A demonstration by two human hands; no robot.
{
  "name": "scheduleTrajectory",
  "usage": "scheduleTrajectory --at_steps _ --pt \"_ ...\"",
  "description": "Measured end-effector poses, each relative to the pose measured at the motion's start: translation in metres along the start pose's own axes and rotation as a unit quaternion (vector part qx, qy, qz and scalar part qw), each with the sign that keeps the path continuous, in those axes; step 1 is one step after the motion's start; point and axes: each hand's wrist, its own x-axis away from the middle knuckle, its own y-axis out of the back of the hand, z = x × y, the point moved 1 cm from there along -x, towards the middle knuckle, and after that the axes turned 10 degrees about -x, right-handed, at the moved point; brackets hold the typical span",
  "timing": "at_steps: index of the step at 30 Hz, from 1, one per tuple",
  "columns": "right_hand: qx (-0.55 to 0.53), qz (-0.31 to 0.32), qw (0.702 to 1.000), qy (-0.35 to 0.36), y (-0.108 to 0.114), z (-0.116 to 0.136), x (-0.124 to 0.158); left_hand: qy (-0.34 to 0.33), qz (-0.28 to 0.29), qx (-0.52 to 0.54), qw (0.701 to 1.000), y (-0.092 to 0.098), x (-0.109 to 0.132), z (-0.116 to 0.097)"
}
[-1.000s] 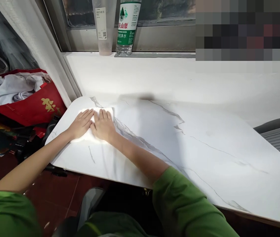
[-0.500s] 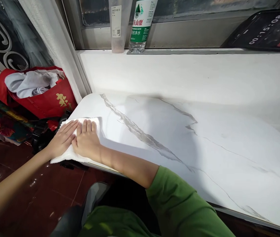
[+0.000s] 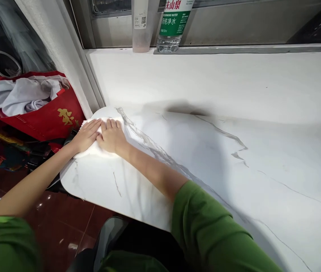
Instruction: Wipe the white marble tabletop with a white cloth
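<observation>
A folded white cloth (image 3: 94, 150) lies on the left end of a white marble-patterned table (image 3: 146, 189). My left hand (image 3: 86, 135) rests flat on the cloth's left part with its fingers stretched out. Beside it, my right hand (image 3: 111, 135) presses flat on the same cloth, its fingers extended and pointing toward the wall. The two hands touch or nearly touch near the thumbs. Neither hand's fingers wrap around the cloth, and part of it is hidden beneath them.
A red bag (image 3: 44, 119) holding pale fabric stands left of the table, by a white curtain (image 3: 64, 49). On the window ledge are a water bottle (image 3: 174, 30) and a translucent container (image 3: 143, 36). A dark device (image 3: 318, 28) leans at the right.
Both hands have slid the cloth away from the table's front edge, toward the wall and slightly right. The camera view has shifted, and the left sleeve now shows.
</observation>
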Motion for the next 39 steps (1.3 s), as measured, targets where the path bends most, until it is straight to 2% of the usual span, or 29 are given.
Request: scheduleTrajectory --at_steps 6,9,12,15,20,25,33,39 --pt "0.014 -0.031 0.999 -0.034 0.001 -0.053 -0.048 -0.039 -0.006 0.003 0.999 -0.011 -0.088 0.012" --pt "0.022 -0.047 0.997 -0.061 0.004 -0.072 -0.060 -0.058 -0.003 0.007 0.998 -0.015 -0.119 0.012" --pt "0.024 -0.042 0.996 -0.080 0.007 -0.083 -0.064 -0.059 0.007 0.015 0.998 -0.015 -0.133 0.008" --pt "0.019 -0.025 0.996 -0.086 0.009 -0.084 -0.061 -0.049 0.003 0.020 0.999 -0.013 -0.132 0.003" --pt "0.009 -0.019 0.996 -0.089 0.012 -0.078 -0.042 -0.048 -0.001 0.026 0.999 -0.010 -0.114 -0.012" --pt "0.000 -0.029 0.998 -0.064 0.016 -0.070 -0.006 -0.030 0.003 0.027 0.999 -0.005 -0.080 -0.041" --pt "0.014 -0.019 1.000 -0.010 0.030 -0.039 0.085 -0.008 0.000 0.000 1.000 0.005 0.013 -0.104" --pt "0.007 -0.026 0.999 0.035 0.039 -0.017 0.164 -0.024 -0.012 -0.007 1.000 0.009 0.085 -0.150"
